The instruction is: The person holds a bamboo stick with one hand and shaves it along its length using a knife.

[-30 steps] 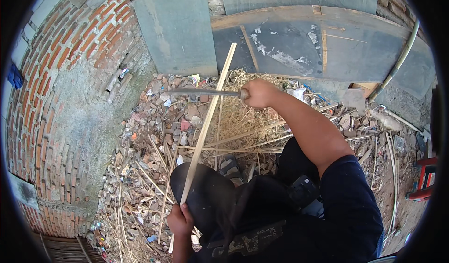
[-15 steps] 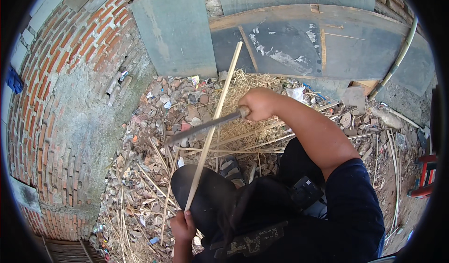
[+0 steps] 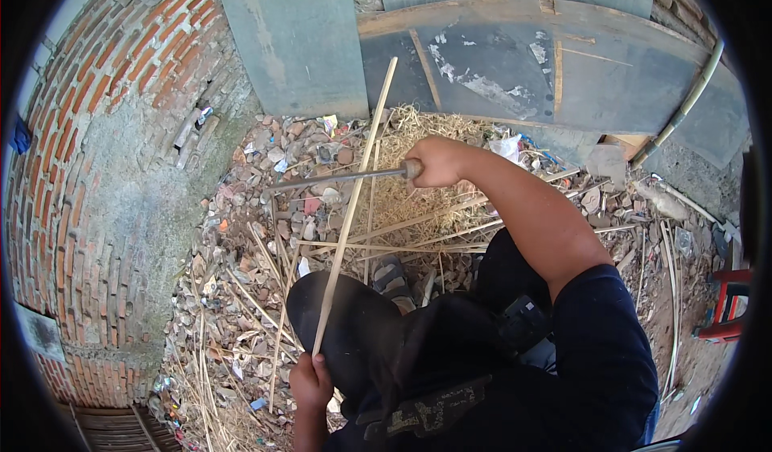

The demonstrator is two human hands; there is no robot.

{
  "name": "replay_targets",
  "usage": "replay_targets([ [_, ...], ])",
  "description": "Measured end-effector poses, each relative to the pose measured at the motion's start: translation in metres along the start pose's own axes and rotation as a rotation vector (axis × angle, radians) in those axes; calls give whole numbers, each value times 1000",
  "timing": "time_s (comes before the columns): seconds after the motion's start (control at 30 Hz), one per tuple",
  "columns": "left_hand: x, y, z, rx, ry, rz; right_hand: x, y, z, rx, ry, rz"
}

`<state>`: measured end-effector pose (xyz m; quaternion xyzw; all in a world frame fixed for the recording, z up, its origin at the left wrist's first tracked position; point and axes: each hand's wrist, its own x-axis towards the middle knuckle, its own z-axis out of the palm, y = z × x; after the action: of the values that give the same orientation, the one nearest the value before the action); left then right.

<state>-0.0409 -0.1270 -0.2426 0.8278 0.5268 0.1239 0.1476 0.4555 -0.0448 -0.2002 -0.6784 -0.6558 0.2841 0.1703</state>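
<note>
My left hand [image 3: 310, 381] grips the lower end of a long pale bamboo strip [image 3: 347, 225], beside my left knee. The strip slants up and away across that knee, its far tip near the panels. In my right hand [image 3: 438, 162] is the wooden handle of a long-bladed knife [image 3: 342, 177]. Its blade points left and crosses the strip at about its middle. Whether the edge touches the strip I cannot tell. Curly pale shavings [image 3: 422, 207] lie in a heap under and beyond my right hand.
Rubble and litter [image 3: 241, 291] cover the ground, with loose bamboo strips [image 3: 394, 247] across it. A brick wall [image 3: 121, 178] rises on the left. Grey-green panels [image 3: 297, 46] stand at the far side, a bamboo pole [image 3: 683, 106] leans at right, and a red object [image 3: 724, 303] sits at the right edge.
My right hand has moved slightly up and left, and the knife blade has swung from a steep slant to nearly level. The strip's far tip has shifted a little left and up.
</note>
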Motion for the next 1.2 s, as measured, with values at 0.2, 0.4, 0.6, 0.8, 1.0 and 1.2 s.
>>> replay_targets([
  [0.2,2,-1,-4,6,-16,-24,-6,-8,10,-161,73,18],
  [0.4,5,3,-8,-17,-25,-10,-13,-39,10,-295,-5,-62],
  [0.6,7,2,-7,-32,-9,-1,1,27,4,-71,206,81],
  [0.8,10,-1,-15,21,-67,6,-13,-16,4,-212,32,75],
  [1.0,13,-3,-9,-125,-48,28,-13,-4,2,-129,9,-48],
  [1.2,10,-3,-10,-39,-36,9,-10,4,6,-147,122,88],
])
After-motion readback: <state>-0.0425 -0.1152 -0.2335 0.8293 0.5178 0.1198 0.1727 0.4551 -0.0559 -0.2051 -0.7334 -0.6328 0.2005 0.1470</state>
